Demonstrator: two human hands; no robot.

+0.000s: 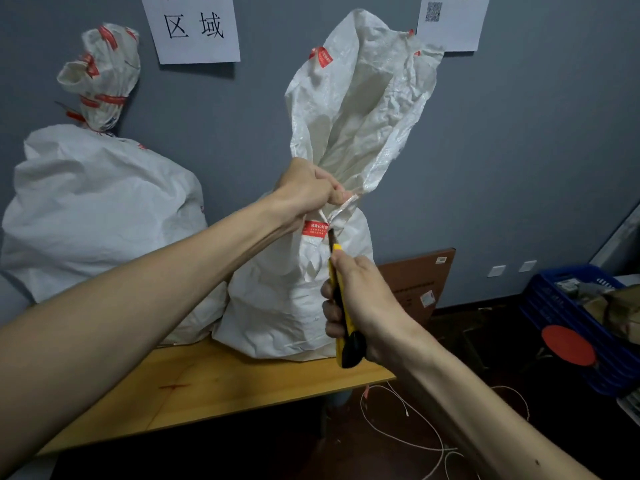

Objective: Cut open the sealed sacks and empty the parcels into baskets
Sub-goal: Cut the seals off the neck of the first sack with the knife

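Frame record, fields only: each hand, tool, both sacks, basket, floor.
left hand: grips the gathered neck of the near sack
right hand: holds the utility knife, blade pointing up at the tied neck
near sack: upright on the wooden table, tied shut, red label at the neck
far sack: left, against the wall, neck tied and taped
blue basket: right, holds parcels
floor: loose white cords

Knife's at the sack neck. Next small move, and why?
Probably draw the blade up through the tie: the left hand grips the sack just above it, the right hand holds the utility knife with its tip right under the tie, and the tie looks uncut.
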